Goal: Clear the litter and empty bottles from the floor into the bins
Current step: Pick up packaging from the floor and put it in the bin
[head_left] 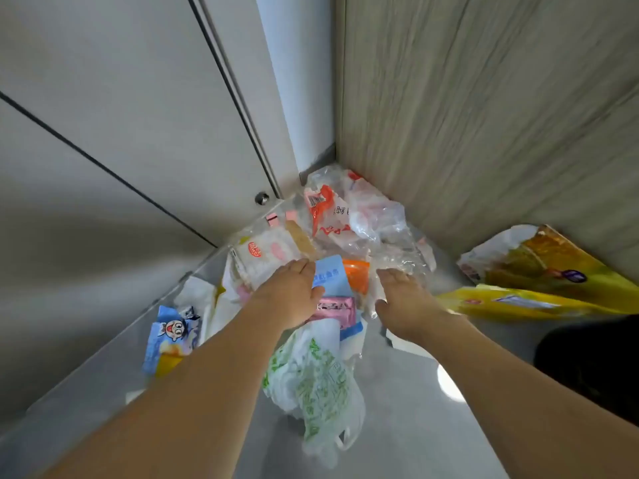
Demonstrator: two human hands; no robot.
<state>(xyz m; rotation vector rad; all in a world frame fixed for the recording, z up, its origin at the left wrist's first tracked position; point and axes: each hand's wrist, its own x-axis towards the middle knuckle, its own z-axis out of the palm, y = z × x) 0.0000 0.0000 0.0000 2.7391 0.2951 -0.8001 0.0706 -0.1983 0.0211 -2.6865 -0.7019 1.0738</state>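
Observation:
A heap of litter fills the floor corner: clear plastic wrappers (377,223), an orange-and-white wrapper (323,205), a white packet with a red logo (266,254), a light-blue packet (330,274) and a pink wrapper (337,307). My left hand (294,292) reaches over the pile, fingers extended onto the white packet. To its right, my right hand (403,299) lies with fingers spread on crumpled clear plastic (397,262). A white bag with green print (314,382) lies between my forearms. No bottle or bin is in view.
A blue cartoon wrapper (173,335) lies left by the white cabinet doors (138,133). Two yellow snack bags (549,264) lie right, against the wood-grain panel (484,98). A small round door stop (261,198) sits at the cabinet's base. Grey floor (408,409) shows in front.

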